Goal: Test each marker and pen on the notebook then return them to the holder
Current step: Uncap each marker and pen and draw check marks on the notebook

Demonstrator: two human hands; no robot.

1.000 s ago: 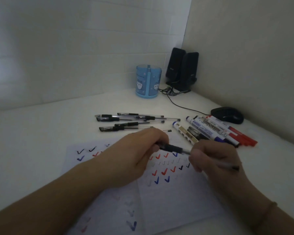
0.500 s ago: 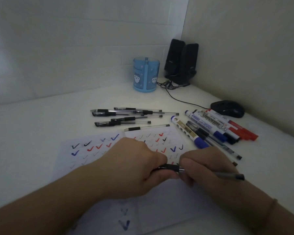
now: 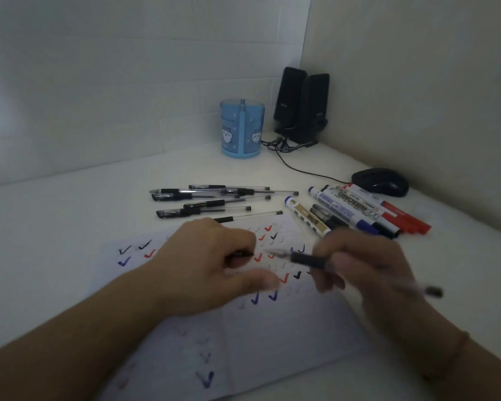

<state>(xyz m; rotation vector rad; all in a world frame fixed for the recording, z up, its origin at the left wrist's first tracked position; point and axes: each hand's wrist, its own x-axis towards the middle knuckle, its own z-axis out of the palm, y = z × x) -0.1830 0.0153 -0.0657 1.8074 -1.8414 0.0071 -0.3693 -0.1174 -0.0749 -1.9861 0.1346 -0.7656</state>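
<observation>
An open notebook [image 3: 287,337] covered in red, blue and black check marks lies in front of me. My right hand [image 3: 365,264] grips a clear pen with a black grip [image 3: 307,259], its bare tip pointing left over the page. My left hand [image 3: 209,264] pinches the pen's black cap [image 3: 242,253], a short gap away from the tip. Several black pens [image 3: 209,202] lie beyond the notebook. Several whiteboard markers [image 3: 359,211] lie to the right. The blue holder [image 3: 242,128] stands at the back.
Two black speakers [image 3: 301,104] stand in the corner with a cable running across the white desk. A black mouse [image 3: 381,181] sits by the right wall, behind the markers.
My hands have pulled apart. The cap has come off the pen and stays in my left hand, while my right hand holds the uncapped pen.
</observation>
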